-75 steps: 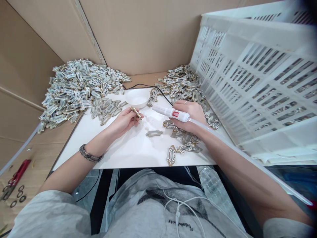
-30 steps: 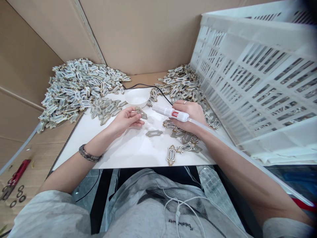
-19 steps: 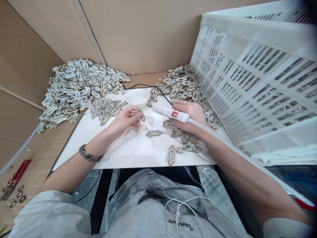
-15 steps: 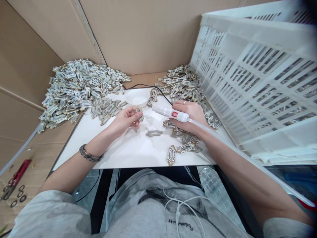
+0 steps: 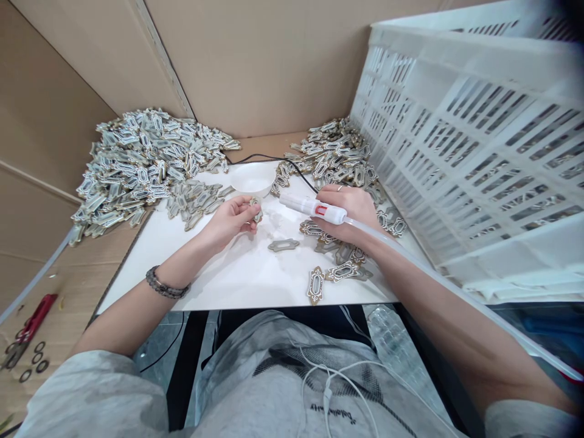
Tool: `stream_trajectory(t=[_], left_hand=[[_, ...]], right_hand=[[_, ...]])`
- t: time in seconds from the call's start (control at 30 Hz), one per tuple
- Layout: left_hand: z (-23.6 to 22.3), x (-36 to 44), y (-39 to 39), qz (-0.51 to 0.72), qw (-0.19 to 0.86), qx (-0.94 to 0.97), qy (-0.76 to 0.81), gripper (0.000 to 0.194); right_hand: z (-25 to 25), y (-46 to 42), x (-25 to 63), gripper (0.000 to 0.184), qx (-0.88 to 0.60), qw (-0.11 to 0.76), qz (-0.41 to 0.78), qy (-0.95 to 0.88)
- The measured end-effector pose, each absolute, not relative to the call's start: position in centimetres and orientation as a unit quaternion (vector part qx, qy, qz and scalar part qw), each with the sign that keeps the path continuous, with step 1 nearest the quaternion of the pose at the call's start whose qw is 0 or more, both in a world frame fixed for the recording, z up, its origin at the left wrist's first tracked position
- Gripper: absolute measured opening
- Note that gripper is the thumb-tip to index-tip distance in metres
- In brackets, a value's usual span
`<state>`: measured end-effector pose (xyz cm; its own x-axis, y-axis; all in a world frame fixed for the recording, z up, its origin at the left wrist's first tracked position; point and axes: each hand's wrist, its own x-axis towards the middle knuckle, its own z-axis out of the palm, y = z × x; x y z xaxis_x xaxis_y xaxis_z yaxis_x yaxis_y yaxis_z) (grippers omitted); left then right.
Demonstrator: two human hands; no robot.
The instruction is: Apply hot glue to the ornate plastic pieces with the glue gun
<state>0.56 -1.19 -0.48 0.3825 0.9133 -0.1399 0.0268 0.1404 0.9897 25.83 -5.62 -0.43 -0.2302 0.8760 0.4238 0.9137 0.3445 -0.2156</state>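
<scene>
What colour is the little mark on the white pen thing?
The mark is red, clearest in the head view.

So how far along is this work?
Partway, perhaps. In hand: the left hand pinches one small plate; the right hand holds a white pen-like tool. The heap beside the crate may be done and the large left heap left to do, but nothing visible confirms which is finished.

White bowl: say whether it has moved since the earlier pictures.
No. The white bowl sits in the same spot near the far edge of the white board.
</scene>
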Motion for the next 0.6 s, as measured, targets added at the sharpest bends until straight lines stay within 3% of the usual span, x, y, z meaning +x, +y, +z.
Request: stream_trajectory(t=[0.33,0.6], left_hand=[[-0.05,0.85,-1.40,0.368,0.609,0.539,0.450,0.011],[0.05,0.94,-1.51,0.379,0.607,0.533,0.451,0.009]], right_hand=[[-0.59,-5.52,25.84,0.016,-0.567,0.248,-0.045,-0.784],[-0.52,-5.58,25.83,0.014,-0.570,0.241,-0.046,-0.784]])
